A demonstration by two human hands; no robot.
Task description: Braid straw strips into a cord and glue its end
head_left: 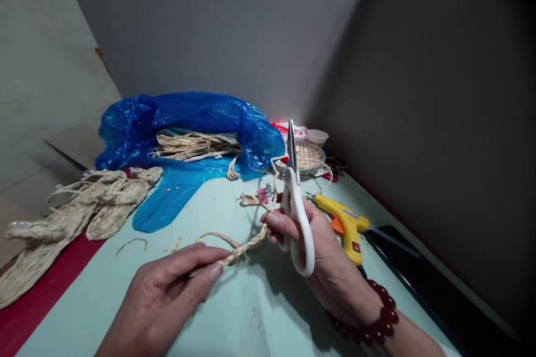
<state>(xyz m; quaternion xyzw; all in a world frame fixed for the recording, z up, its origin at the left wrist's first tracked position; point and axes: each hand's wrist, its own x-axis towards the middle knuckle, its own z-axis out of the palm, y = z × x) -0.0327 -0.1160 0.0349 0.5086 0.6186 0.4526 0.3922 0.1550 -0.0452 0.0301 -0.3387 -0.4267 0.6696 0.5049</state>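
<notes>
Fingers of left hand [167,295] and right hand [318,251] pinch one braid [243,248]; right grips one scissors [295,201].

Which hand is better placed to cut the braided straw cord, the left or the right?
Probably the right hand: it already holds the white scissors, blades closed and pointing up, and also pinches the braided straw cord. The left hand only grips the cord's other end.
</notes>
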